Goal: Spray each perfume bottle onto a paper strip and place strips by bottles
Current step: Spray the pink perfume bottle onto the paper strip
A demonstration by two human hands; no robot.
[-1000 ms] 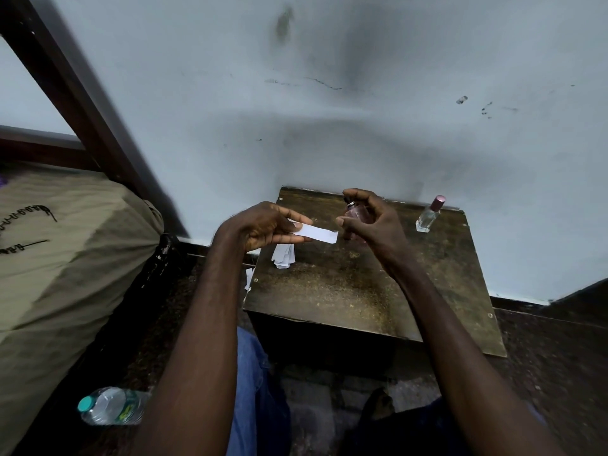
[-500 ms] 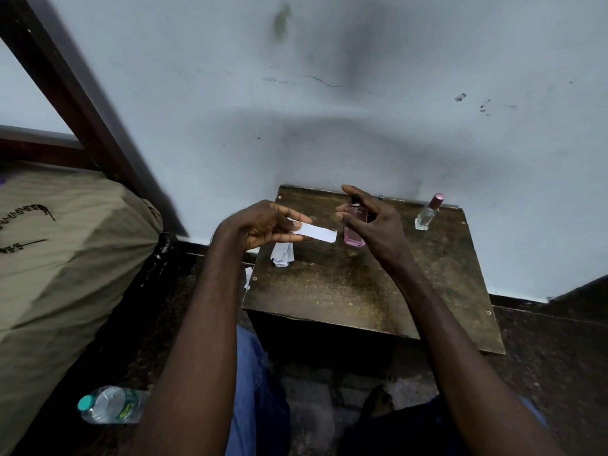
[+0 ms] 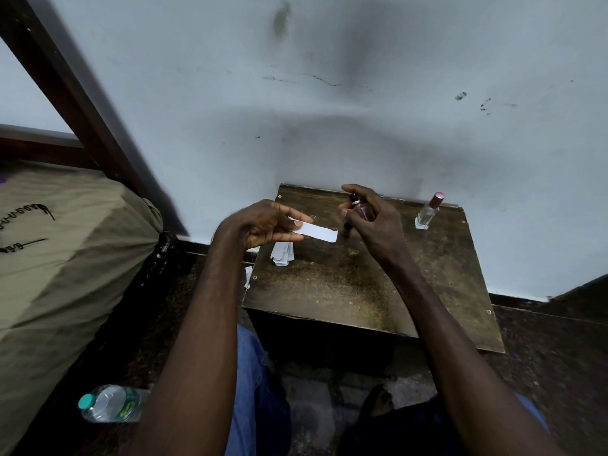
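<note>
Pink perfume bottle [image 3: 363, 210]: small, glassy, pinkish-tinted with a dark spray top; gripped in the right hand [image 3: 371, 218], lifted off the bench [image 3: 362, 291], nozzle end facing the strip; mostly hidden by fingers.
Paper strip [image 3: 317, 232]: white, narrow, flat; pinched at one end by the left hand [image 3: 263, 225], its free end reaching out just beside the pink bottle.
Clear perfume bottle [image 3: 427, 212]: transparent, squarish body, rose-coloured cap; standing slightly tilted at the bench's far right corner, near the wall.
Spare strips [image 3: 282, 253]: small white loose pile lying on the bench under the left hand.
</note>
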